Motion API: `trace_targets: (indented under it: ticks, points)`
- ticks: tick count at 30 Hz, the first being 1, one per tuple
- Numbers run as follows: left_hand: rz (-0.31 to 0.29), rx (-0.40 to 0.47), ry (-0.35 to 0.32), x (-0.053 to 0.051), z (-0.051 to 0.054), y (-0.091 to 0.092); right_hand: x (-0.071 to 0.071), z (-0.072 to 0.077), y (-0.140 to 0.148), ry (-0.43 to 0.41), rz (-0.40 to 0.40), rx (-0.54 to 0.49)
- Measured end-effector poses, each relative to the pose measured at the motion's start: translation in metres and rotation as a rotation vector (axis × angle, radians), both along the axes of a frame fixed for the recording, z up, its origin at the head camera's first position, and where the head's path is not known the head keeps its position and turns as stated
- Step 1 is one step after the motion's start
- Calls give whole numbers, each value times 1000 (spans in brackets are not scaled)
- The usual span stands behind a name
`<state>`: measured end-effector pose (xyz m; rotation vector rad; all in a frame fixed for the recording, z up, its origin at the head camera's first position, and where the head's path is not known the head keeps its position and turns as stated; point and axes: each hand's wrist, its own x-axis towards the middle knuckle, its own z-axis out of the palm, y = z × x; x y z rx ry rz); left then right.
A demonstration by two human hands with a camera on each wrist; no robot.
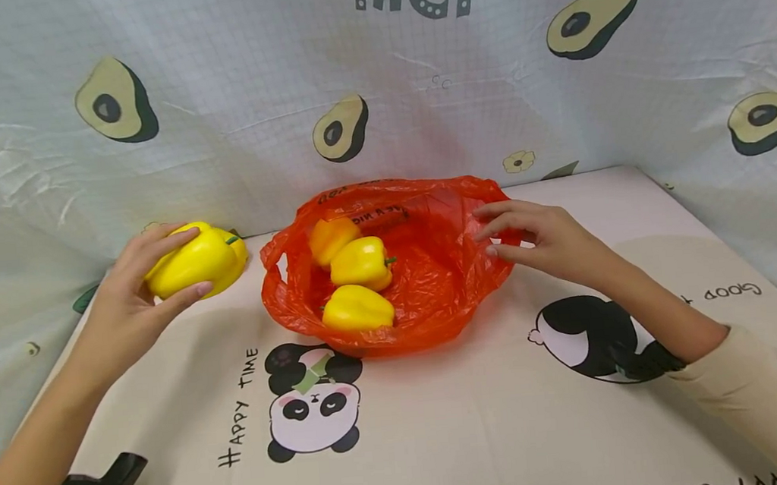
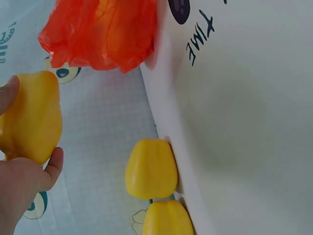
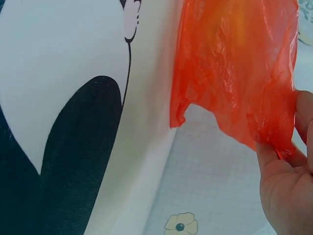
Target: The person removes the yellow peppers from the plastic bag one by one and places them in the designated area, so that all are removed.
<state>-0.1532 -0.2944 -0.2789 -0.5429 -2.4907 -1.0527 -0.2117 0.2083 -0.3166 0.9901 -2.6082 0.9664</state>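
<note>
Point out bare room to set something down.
Bare tabletop lies in front of the red bag, between the animal prints; the bag's right half inside is free too. Peppers crowd its left half; two more peppers sit back left, near the left hand.
</note>
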Motion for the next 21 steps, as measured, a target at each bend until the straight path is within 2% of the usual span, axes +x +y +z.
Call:
trace_targets:
  ticks: [8,16,21]
  points:
    - [113,-23,-73,-6,-7,-7,0,1,-1,-18,-5,-14]
    - [145,-32,-163,-9,-10,-9,1,1,-3,-14,-6,-32]
    - [163,-43,-178,-12,-13,-11,0,0,-4,-22,-5,-39]
